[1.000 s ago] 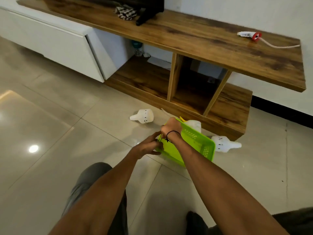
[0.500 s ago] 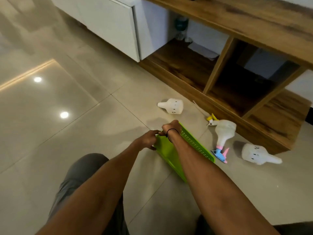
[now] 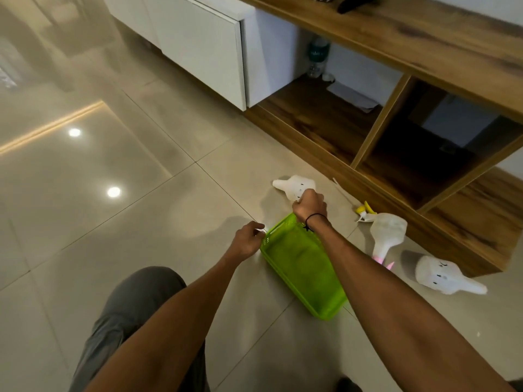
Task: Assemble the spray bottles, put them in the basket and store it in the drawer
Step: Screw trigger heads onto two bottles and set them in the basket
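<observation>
A green plastic basket (image 3: 300,267) lies flat on the floor tiles, nothing inside it. My left hand (image 3: 249,240) grips its near-left corner; my right hand (image 3: 310,206) grips its far rim. Three white spray bottles lie around it: one (image 3: 294,185) just beyond my right hand, one (image 3: 386,236) to the right with a pink and blue trigger head at its neck, one (image 3: 441,275) farther right. A loose yellow trigger head (image 3: 365,212) with its white tube lies by the cabinet base.
A low wooden TV unit (image 3: 418,49) with open shelves runs along the wall on the right. White closed drawer fronts (image 3: 198,43) adjoin it on the left. A water bottle (image 3: 317,56) stands in the shelf. My knee (image 3: 135,306) is at the bottom.
The basket has tipped from standing on its side to lying flat on the floor. My hands have spread apart along its rim. The camera has dipped down and left.
</observation>
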Motion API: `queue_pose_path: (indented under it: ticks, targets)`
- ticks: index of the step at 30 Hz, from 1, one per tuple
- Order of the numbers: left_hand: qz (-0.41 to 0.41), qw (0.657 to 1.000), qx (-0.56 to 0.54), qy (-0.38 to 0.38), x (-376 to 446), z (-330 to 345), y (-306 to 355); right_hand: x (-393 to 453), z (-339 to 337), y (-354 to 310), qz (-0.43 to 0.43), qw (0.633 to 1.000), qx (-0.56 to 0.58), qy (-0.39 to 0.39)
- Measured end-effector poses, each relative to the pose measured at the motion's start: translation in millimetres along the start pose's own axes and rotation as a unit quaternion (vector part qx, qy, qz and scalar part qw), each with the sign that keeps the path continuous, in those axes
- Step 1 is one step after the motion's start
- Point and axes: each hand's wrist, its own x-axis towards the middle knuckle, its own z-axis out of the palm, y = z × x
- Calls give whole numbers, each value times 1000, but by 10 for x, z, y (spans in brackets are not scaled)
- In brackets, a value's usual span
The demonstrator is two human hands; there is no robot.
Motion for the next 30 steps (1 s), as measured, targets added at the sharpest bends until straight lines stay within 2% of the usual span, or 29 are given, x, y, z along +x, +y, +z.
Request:
queue_pose_path:
  ticks: [4, 8, 13, 17, 20, 23, 27, 30]
  targets:
    - [11, 999, -19, 30, 73, -16, -9, 176, 22, -35, -36, 996, -85, 15]
    - [37, 997, -30, 59, 132, 78, 40, 333, 96, -74, -85, 975, -202, 21]
    - [88, 993, -32, 77, 215, 197, 115, 628, 102, -86, -108, 953, -280, -27]
    - [99, 992, -51, 64, 201, 186, 161, 720, 44, -65, -91, 954, -284, -20]
    - [108, 990, -52, 69, 184, 162, 199, 703, -21, -30, -55, 964, -251, -65]
    - [116, 989, -63, 73, 164, 137, 268, 663, -133, -30, -68, 960, -259, -78]
    - [97, 982, -144, 69, 155, 145, 423, 671, -406, -101, -95, 951, -281, -87]
    - [62, 971, -227, 34, 137, 178, 560, 656, -635, -158, -108, 954, -258, -105]
